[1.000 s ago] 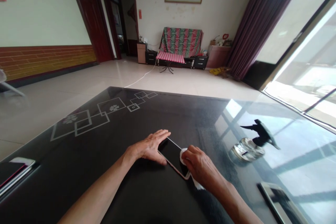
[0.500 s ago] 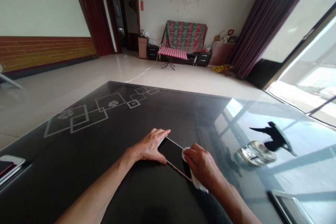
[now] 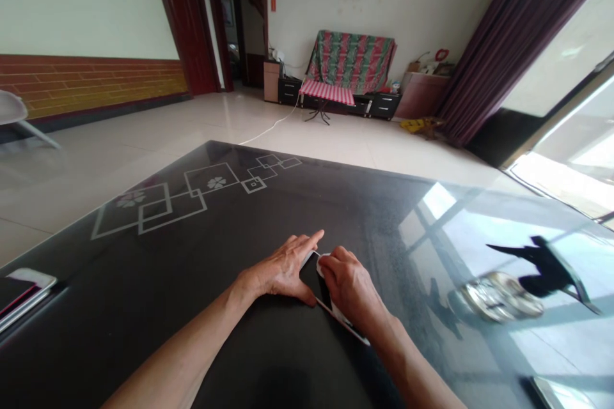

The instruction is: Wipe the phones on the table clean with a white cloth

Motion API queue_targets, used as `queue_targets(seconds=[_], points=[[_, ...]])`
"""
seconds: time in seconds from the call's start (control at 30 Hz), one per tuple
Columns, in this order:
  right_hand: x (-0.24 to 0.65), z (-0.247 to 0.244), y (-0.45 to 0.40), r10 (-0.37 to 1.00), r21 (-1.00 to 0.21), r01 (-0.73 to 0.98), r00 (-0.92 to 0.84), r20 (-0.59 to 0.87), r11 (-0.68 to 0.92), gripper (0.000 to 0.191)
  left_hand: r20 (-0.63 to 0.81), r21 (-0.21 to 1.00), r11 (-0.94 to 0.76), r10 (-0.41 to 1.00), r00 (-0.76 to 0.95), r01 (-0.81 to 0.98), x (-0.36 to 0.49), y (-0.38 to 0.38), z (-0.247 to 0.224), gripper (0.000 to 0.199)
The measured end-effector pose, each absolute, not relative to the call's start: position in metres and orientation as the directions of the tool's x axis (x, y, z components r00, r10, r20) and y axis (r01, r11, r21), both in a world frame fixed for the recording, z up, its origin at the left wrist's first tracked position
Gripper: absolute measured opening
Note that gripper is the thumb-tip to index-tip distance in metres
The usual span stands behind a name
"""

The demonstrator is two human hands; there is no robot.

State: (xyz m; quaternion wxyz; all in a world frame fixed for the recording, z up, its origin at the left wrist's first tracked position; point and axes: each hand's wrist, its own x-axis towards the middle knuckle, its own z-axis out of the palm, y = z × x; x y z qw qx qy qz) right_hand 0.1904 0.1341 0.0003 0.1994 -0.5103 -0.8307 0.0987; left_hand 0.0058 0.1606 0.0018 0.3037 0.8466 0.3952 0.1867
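to wipe the phone [image 3: 311,277] well, the left hand [image 3: 288,268] should brace it by the edges, clear of the glass, while the right hand [image 3: 352,281] spreads the white wipe [image 3: 321,268] flat and presses lightly, in even strokes out to the rims. the left hand clasps the phone's far-left end between thumb and fingers; the right hand pinches the wipe against the screen. the phone lies on the black table [image 3: 249,345], between the hands, its nearer end partly hidden beneath the right.
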Motion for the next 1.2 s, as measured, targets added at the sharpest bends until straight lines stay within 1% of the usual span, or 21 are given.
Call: queue_targets(seconds=[0.2,0.37,0.57,0.83,1.03,1.2], points=[[0.183,0.002,0.138,0.88,-0.378,0.796,-0.415,0.23,0.473,0.021,0.086,0.68,-0.489,0.793,0.602,0.546,0.005,0.163,-0.003,0.132],[0.214,0.009,0.113,0.883,-0.412,0.783,-0.443,0.156,0.465,0.026,0.072,0.694,-0.469,0.8,0.595,0.546,0.004,0.163,-0.004,0.134],[0.245,0.012,0.093,0.888,-0.449,0.775,-0.446,0.109,0.444,0.028,0.075,0.7,-0.474,0.793,0.605,0.534,0.004,0.162,-0.003,0.133],[0.209,0.006,0.128,0.864,-0.359,0.786,-0.468,0.188,0.503,0.026,0.091,0.695,-0.475,0.802,0.59,0.539,0.006,0.163,-0.006,0.138],[0.181,0.001,0.145,0.85,-0.333,0.782,-0.47,0.237,0.526,0.022,0.055,0.692,-0.457,0.806,0.59,0.559,0.007,0.162,-0.004,0.136],[0.184,0.009,0.13,0.838,-0.35,0.761,-0.501,0.216,0.546,0.023,0.075,0.69,-0.477,0.796,0.601,0.545,0.005,0.163,-0.004,0.133]])
